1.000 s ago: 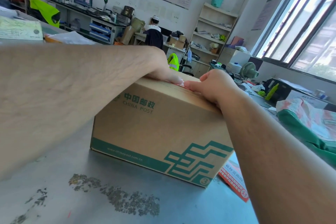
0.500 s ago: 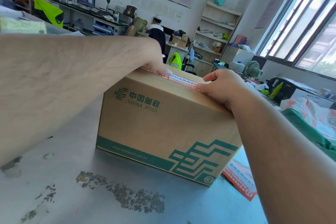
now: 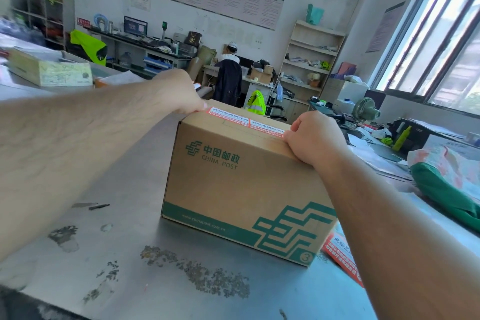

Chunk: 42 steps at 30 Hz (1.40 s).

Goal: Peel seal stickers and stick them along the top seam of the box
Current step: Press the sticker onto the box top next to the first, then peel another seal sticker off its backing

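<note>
Seal stickers: two red-and-white strips lie end to end along the top seam of the box, which stands closed on the grey bench, near its middle. Judged from this layout, the visible length of the seam is covered from the left edge to the right hand; whether the far right end of the seam is sealed cannot be told, because the hand hides it. More red printed sheets lie on the bench just beside the box's lower right corner, so further stickers appear to be available if the seam needs them. Remaining work is probably limited to pressing the strips flat and checking the hidden end.

Left hand: arm extended across the frame, fingers curled down onto the left end of the sticker row at the box's top edge. Its grip is closed to a loose fist pressing on the strip; nothing is held.

Right hand: wrist bent, knuckles up, fingertips pressing the right end of the row. Grip narrow, holding nothing visible.
</note>
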Available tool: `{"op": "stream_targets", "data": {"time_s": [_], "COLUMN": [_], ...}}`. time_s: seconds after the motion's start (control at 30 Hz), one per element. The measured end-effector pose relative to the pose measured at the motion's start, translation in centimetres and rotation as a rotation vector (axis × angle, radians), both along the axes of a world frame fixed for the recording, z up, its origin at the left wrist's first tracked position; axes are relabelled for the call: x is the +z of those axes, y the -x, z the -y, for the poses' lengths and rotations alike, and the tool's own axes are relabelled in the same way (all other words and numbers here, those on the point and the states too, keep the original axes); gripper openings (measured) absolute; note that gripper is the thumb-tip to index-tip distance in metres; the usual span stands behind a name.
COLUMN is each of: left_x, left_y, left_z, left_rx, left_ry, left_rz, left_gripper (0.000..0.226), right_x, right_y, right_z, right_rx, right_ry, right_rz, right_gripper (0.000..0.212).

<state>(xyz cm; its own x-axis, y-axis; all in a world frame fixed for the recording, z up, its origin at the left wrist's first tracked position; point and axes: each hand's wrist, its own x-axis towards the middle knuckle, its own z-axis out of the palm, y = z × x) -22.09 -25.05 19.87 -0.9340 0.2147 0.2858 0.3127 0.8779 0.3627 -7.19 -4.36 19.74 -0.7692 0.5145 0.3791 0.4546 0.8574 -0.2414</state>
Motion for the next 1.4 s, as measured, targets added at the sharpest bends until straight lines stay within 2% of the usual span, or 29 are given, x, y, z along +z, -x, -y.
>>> {"op": "stream_targets", "data": {"time_s": [0.1,0.2,0.33,0.47,0.73,0.83,0.9,1.03,1.13,1.4], "left_x": [-0.3,-1.3,-4.2,-8.5,-15.6,-18.3,-19.6,-20.1,-20.3,-20.8], "left_y": [-1.5,-4.7,-10.9,-15.7,-20.2,-20.6,-20.6,-19.9,-19.2,-18.8], "left_z": [1.1,1.8,1.5,0.4,-8.1,-9.9,-10.1,-9.8,-9.9,-10.1], "left_rx": [-0.070,-0.134,-0.322,-0.430,-0.642,-0.677,-0.673,-0.674,-0.657,-0.678], "left_ry": [-0.205,-0.400,-0.577,-0.598,-0.600,-0.617,-0.628,-0.699,-0.765,-0.763], "left_rz": [-0.053,-0.101,-0.062,-0.035,0.232,0.169,0.129,0.146,0.167,0.192], "left_gripper": [0.047,0.044,0.041,0.049,0.054,0.051,0.050,0.055,0.050,0.047], "right_x": [-0.5,-1.5,-3.7,-7.4,-15.2,-18.4,-19.6,-19.7,-19.2,-19.5], "right_y": [-1.5,-3.9,-9.0,-13.7,-17.5,-17.6,-17.6,-17.7,-17.3,-16.1], "right_z": [1.2,2.5,3.7,2.8,-3.9,-5.4,-5.7,-6.9,-7.7,-8.0], "right_rx": [0.048,0.074,0.102,0.038,-0.258,-0.365,-0.444,-0.539,-0.577,-0.619], "right_ry": [0.073,0.082,0.132,0.262,0.408,0.352,0.401,0.488,0.544,0.495], "right_rz": [-0.069,-0.217,-0.419,-0.403,-0.373,-0.443,-0.419,-0.462,-0.356,-0.235], "right_gripper": [0.021,0.028,0.021,0.024,0.028,0.022,0.030,0.051,0.063,0.063]}}
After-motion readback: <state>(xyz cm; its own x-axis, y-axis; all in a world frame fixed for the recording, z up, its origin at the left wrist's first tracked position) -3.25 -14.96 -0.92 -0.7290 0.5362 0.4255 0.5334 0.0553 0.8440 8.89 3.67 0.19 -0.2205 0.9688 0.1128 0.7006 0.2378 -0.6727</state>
